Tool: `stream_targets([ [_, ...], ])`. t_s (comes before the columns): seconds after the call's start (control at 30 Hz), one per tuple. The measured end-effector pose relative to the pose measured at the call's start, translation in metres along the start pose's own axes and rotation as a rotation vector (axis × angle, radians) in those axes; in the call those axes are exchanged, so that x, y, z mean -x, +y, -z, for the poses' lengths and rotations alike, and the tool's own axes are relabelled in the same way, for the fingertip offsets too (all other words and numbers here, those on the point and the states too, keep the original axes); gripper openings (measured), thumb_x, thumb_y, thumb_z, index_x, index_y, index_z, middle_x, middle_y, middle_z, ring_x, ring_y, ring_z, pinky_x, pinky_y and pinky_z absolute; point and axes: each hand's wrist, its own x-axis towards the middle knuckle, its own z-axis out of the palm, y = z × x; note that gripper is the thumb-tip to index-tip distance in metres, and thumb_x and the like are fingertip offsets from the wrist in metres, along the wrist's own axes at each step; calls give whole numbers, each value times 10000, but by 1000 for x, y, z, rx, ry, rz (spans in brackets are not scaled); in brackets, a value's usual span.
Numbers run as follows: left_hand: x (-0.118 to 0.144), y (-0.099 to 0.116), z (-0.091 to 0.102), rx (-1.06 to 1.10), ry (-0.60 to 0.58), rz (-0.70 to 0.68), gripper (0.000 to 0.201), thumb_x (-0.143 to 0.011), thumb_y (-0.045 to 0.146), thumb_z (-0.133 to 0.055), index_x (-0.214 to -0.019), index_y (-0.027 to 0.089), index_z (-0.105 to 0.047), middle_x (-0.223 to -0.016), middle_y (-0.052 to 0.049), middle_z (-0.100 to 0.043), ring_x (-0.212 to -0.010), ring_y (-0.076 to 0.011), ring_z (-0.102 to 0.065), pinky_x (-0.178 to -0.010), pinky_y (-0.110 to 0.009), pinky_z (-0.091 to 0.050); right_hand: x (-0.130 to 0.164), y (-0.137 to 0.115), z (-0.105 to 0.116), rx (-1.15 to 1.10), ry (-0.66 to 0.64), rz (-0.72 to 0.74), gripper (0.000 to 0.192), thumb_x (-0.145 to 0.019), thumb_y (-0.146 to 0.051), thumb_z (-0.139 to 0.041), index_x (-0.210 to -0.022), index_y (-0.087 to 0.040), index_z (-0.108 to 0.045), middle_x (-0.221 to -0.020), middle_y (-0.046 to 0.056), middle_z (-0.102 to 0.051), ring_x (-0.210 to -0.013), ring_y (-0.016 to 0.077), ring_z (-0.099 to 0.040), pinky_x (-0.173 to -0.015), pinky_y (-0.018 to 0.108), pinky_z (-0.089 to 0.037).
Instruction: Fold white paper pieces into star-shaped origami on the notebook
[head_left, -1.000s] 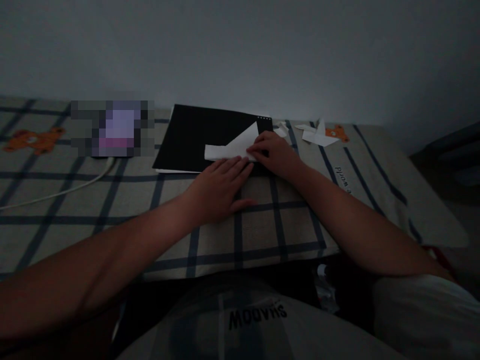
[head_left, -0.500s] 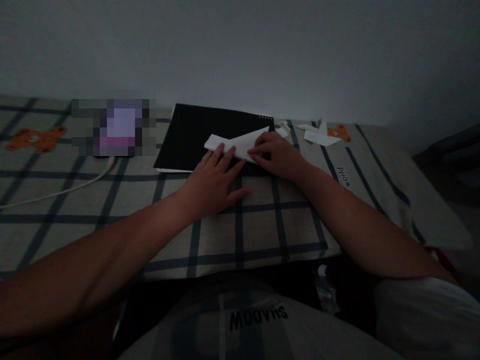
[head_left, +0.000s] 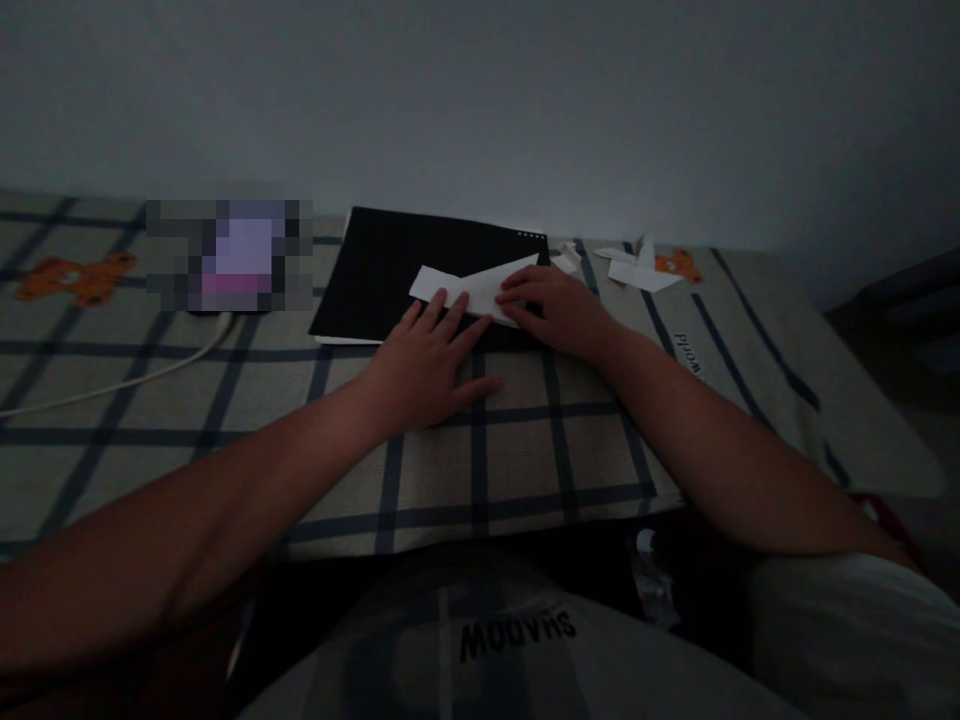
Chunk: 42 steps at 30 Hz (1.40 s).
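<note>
Head view: a folded white paper (head_left: 476,283) is seen lying on a black notebook (head_left: 390,270) on the checked cloth (head_left: 525,440). It is pressed flat by the left hand (head_left: 431,365), fingers spread, and the right hand (head_left: 559,315), fingers loosely extended; nothing is gripped.

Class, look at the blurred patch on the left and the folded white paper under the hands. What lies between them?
In the head view, the black notebook fills most of that stretch, beyond a strip of checked cloth. The folded white paper lies on it.
</note>
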Motion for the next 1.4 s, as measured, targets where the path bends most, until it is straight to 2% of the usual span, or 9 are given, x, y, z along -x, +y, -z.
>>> stream_targets([
  [0.13,0,0,-1,19,23,1,890,-1081,703,-454,-1756,139,-320,-1832,-199,-249,-1708,-439,-185,-1363,-607,-227,1,2,-1,-3,8,27,308,-1028,-319,-615,-1172,-194,-857,-1278,140,-788,-1193,313,-703,-1082,496,-523],
  [0.47,0,-1,3,22,39,8,845,-1087,688,-449,-1727,139,-396,-1823,-179,-293,-1702,-414,-232,-1355,-577,-254,2,2,0,7,-14,17,320,-1035,-325,-604,-1194,-228,-863,-1281,126,-773,-1183,311,-684,-1056,501,-509],
  [0.8,-3,-8,2,16,68,-13,778,-1108,661,-407,-1714,172,-423,-1812,-139,-340,-1704,-329,-267,-1340,-518,-285,2,2,1,24,-19,44,328,-1031,-295,-616,-1260,-239,-844,-1285,110,-770,-1182,291,-673,-1051,471,-504],
  [1.07,-4,-8,6,40,37,-4,766,-1108,644,-423,-1722,186,-410,-1810,-129,-347,-1700,-325,-281,-1340,-529,-284,4,3,0,48,-29,60,332,-1063,-346,-593,-1251,-272,-856,-1304,113,-758,-1200,303,-664,-1061,494,-495],
  [1.27,-4,-9,5,48,58,-5,757,-1104,635,-438,-1707,177,-436,-1801,-130,-367,-1692,-325,-301,-1340,-527,-294,4,6,-3,61,-38,85,372,-1093,-370,-554,-1366,-330,-803,-1425,116,-703,-1283,323,-615,-1123,538,-455],
  [1.4,-3,-8,4,39,49,-5,761,-1110,620,-437,-1721,168,-408,-1805,-144,-352,-1696,-323,-293,-1350,-514,-286,4,7,-4,65,-64,97,381,-1108,-406,-529,-1335,-321,-822,-1410,124,-705,-1256,327,-612,-1114,544,-446],
])
